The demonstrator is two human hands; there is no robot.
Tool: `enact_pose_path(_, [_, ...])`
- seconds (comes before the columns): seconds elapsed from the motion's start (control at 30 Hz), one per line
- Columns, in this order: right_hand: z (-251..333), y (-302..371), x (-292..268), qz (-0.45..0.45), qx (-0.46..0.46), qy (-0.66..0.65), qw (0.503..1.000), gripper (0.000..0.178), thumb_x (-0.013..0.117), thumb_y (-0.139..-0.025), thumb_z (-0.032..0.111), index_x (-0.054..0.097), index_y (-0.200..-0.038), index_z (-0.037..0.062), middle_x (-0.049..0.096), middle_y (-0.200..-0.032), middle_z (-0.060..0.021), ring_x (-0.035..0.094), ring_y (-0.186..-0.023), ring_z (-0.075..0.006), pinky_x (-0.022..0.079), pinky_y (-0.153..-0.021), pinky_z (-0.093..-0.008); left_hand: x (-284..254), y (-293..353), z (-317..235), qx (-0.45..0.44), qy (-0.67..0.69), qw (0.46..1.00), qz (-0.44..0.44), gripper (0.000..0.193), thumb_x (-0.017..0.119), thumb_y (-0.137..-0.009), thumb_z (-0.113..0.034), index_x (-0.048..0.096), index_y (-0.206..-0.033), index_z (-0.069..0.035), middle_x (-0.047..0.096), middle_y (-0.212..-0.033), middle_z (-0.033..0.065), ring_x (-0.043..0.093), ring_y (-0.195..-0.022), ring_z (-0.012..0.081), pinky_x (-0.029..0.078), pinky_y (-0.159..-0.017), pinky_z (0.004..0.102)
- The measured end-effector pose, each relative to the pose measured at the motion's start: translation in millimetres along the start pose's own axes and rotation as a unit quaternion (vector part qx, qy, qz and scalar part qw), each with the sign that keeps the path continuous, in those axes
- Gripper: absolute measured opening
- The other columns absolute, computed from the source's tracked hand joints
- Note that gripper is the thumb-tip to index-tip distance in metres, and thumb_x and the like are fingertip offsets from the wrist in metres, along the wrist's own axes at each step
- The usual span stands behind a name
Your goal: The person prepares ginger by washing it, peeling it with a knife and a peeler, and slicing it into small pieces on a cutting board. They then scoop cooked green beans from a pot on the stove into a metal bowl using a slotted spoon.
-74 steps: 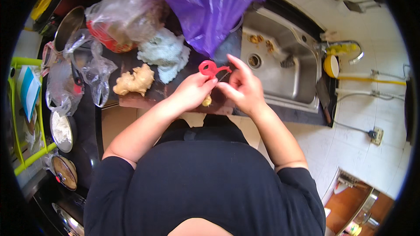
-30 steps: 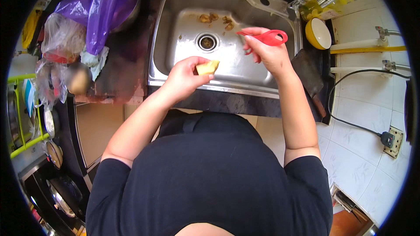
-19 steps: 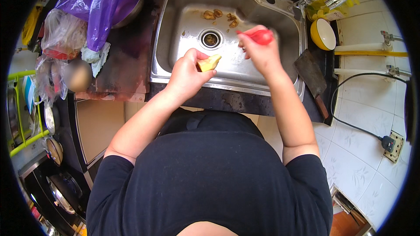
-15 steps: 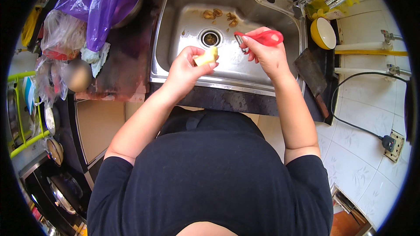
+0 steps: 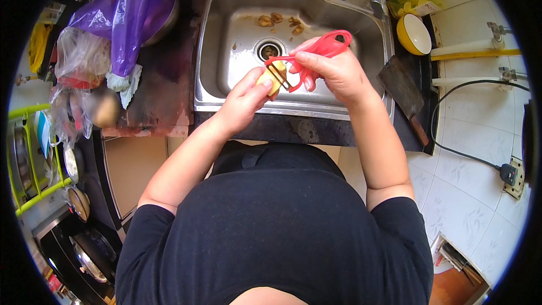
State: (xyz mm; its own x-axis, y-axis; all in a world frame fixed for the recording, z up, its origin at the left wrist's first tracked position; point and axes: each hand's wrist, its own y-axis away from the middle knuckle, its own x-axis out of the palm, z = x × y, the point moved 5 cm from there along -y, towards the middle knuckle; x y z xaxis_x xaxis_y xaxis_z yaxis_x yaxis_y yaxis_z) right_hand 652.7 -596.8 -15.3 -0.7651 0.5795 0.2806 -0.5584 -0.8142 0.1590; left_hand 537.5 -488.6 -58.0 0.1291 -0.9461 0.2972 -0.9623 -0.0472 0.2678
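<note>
The left hand (image 5: 244, 103) grips the yellow ginger piece (image 5: 275, 86) at its fingertips. The right hand (image 5: 337, 72) holds the red peeler (image 5: 324, 45), its blade end over the piece, between both hands. The sink (image 5: 215, 59) lies beneath the hands.

A small, pale yellow chunk of peeled root (image 5: 275, 87) is pinched in the left hand (image 5: 243, 104) just above the center of the frame, its moist-looking flesh bared and part of it hidden by the fingers. Over its right side lies the metal blade of a glossy red plastic peeler (image 5: 324, 46), held in the right hand (image 5: 336, 73). The peeler slants, its looped handle toward the frame's upper right, its forked head at lower left.
</note>
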Motion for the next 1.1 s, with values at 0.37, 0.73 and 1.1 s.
enact_pose_path(0.37, [-15.9,-7.8,-71.9,-0.196,-0.008,0.206,0.959,0.018,0.064,-0.078,0.017,0.063,-0.084,-0.0003,0.06,-0.064,-0.0051,0.054,-0.05,-0.009,0.043,-0.047,-0.0217,-1.0,6.5,8.3,-0.035,0.182,0.981,0.055,0.029,0.039,-0.091,-0.029,0.042,-0.11,-0.008,0.048,-0.08,0.0047,0.032,-0.055,0.0057,0.027,-0.049,0.0181])
enact_pose_path(0.73, [-33.5,-8.7,-63.0,-0.213,0.029,0.205,0.955,0.02,0.064,-0.078,0.019,0.062,-0.083,-0.0005,0.06,-0.065,-0.0042,0.054,-0.049,-0.0101,0.044,-0.047,-0.0231,6.3,7.0,11.0,-0.052,0.271,0.953,0.129,0.03,0.038,-0.09,-0.028,0.044,-0.109,-0.007,0.046,-0.075,0.0052,0.034,-0.056,0.0071,0.03,-0.049,0.0185])
enact_pose_path(1.1, [-2.5,9.9,-1.4,0.006,-0.035,-0.048,0.998,0.018,0.06,-0.083,0.012,0.06,-0.09,-0.004,0.062,-0.069,-0.0115,0.054,-0.048,-0.0116,0.043,-0.043,-0.0219,11.5,0.5,17.1,-0.092,0.318,0.938,0.097,0.038,0.032,-0.089,-0.042,0.046,-0.089,-0.007,0.039,-0.069,0.0007,0.034,-0.052,0.0079,0.03,-0.046,0.02])
